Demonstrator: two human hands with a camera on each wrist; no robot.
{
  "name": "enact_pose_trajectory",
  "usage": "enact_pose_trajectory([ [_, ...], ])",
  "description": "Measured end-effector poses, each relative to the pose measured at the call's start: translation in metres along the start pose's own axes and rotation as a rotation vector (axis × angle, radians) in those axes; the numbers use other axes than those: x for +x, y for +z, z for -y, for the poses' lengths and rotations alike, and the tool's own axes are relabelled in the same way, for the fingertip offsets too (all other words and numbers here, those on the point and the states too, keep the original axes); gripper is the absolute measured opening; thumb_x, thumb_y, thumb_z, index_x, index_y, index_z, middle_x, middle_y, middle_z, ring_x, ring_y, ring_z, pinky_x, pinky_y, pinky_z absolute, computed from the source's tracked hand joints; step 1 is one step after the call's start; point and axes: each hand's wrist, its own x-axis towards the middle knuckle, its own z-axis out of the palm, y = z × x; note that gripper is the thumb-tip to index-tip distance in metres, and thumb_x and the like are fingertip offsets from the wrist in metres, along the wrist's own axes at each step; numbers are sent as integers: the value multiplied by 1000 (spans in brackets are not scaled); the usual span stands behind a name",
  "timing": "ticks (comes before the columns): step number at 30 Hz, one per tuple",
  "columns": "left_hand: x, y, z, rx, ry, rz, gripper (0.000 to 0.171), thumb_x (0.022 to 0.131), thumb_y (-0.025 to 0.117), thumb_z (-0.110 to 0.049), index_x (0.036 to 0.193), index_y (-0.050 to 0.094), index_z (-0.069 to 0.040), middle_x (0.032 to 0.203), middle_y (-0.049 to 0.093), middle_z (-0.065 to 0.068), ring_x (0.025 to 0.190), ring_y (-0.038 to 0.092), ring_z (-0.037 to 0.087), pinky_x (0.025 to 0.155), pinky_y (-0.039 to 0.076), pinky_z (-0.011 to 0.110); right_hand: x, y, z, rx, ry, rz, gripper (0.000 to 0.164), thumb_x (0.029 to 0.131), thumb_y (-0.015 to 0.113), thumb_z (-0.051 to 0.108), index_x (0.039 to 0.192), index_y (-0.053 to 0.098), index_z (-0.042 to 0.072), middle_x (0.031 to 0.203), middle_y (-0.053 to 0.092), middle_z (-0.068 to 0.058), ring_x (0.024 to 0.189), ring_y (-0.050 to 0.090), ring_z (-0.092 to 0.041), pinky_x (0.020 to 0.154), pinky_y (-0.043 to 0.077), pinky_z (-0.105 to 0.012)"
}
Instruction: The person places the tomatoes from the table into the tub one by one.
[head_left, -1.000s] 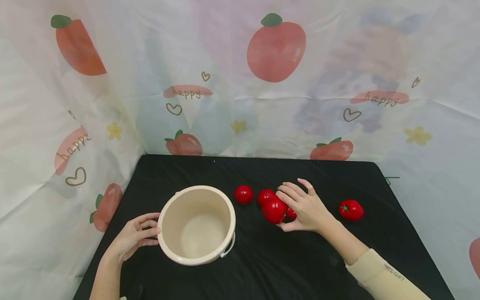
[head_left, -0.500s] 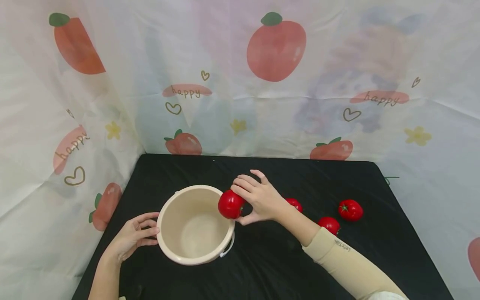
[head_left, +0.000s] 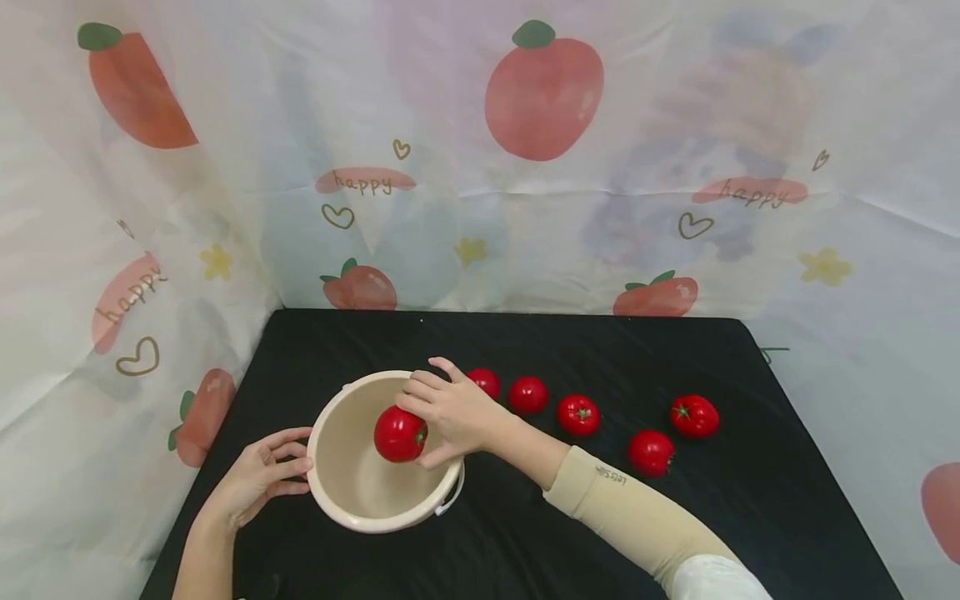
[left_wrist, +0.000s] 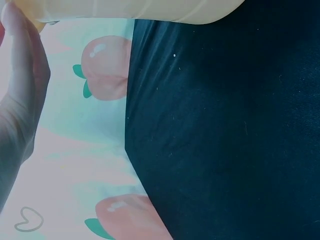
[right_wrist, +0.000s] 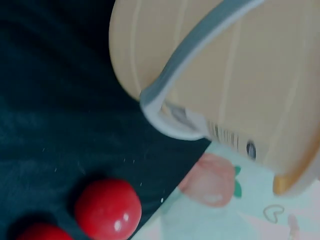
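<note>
Head view: right hand grips a glossy round tomato; left hand, relaxed, touches a smooth bucket

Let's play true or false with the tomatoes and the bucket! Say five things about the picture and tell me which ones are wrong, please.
1. The right hand holds a red tomato. True.
2. Three tomatoes lie on the black cloth. False: five tomatoes lie there.
3. The left hand touches the rim of the bucket. True.
4. The bucket is blue. False: it is cream.
5. The backdrop has the word "happy" on it. True.
</note>
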Motion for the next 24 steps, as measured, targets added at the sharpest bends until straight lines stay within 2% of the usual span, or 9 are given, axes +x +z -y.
enact_pose_trajectory([
  [4,0,0,0,-14,7,7,42,85,60,0,124,45,2,87,64,1,76,65,16,68,56,36,11,5,9,15,-1,100,69,67,57,64,121,50,22,120,50,5,115,40,-12,107,20,-42],
  [11,0,-1,1,-17,11,13,35,86,59,0,118,52,-12,87,65,0,76,66,16,69,56,36,29,17,20,-14,-40,218,69,68,55,66,123,49,25,121,49,6,115,39,-11,106,21,-40],
  [19,0,-1,2,-14,9,14,36,86,59,0,119,51,-9,88,64,1,75,65,16,68,56,35,42,30,31,-56,-141,375,73,67,56,71,124,48,26,123,48,7,114,39,-11,105,24,-40],
  [24,0,-2,2,-26,15,28,34,86,58,1,115,54,-17,88,64,0,76,65,15,68,56,34,50,34,39,-83,-169,441,72,68,56,71,125,48,28,124,48,9,113,39,-10,105,25,-39],
])
